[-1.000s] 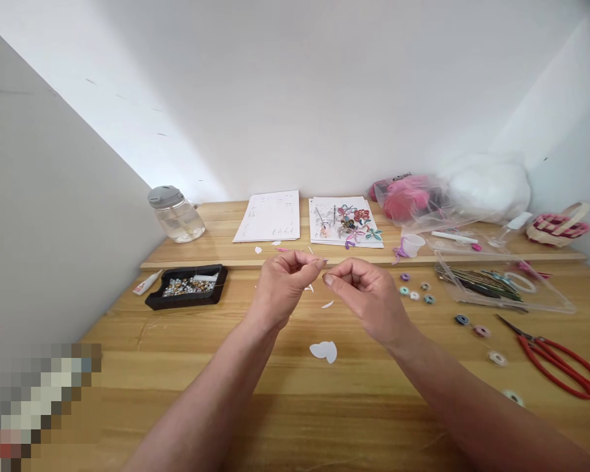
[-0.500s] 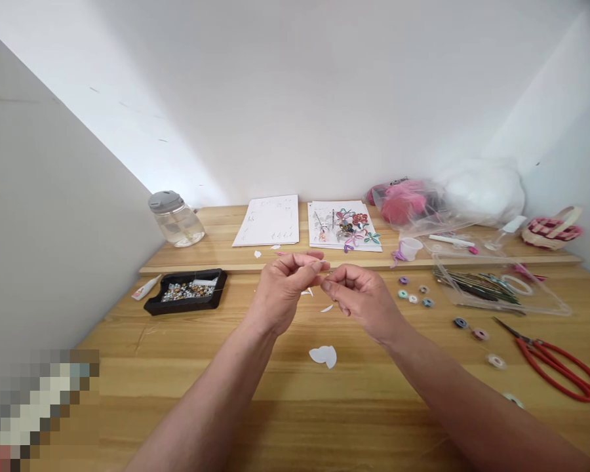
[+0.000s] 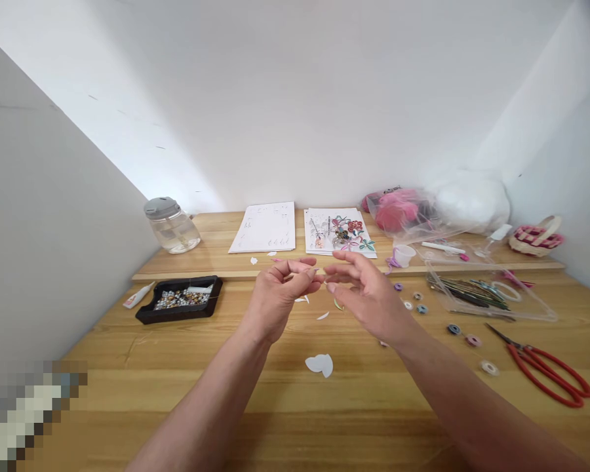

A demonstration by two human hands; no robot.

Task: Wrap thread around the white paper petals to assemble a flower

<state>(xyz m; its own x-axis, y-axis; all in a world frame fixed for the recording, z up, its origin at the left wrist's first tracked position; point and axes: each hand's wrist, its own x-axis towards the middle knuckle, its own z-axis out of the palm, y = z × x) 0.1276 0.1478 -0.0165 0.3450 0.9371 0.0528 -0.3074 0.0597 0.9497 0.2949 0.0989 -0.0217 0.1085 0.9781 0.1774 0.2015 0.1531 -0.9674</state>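
Over the middle of the table, my left hand [image 3: 278,292] is closed in a pinch, thumb against forefinger. Something small and pale shows at its fingertips, too tiny to name. Just to its right, my right hand [image 3: 366,288] has thumb and fingers spread apart, with nothing seen gripped; its fingertips are close to those of the left. Below them on the wood lie a white petal-shaped paper cutout [image 3: 319,364], a thin white sliver [image 3: 323,316] and a greenish leaf-like piece [image 3: 339,305], partly hidden by my right hand.
Left: a black tray of beads [image 3: 142,313], a glue tube [image 3: 138,295], a lidded jar [image 3: 173,229]. On the raised shelf, paper sheets [image 3: 265,226] and colourful flower pieces [image 3: 349,233]. Right: thread bobbins [image 3: 453,329], red-handled scissors [image 3: 545,370], a clear plastic tray [image 3: 535,313], a basket [image 3: 535,237].
My right hand's fingers have gone from a pinch to spread apart and drawn slightly away. My left hand keeps its pinch. The view has shifted a little.
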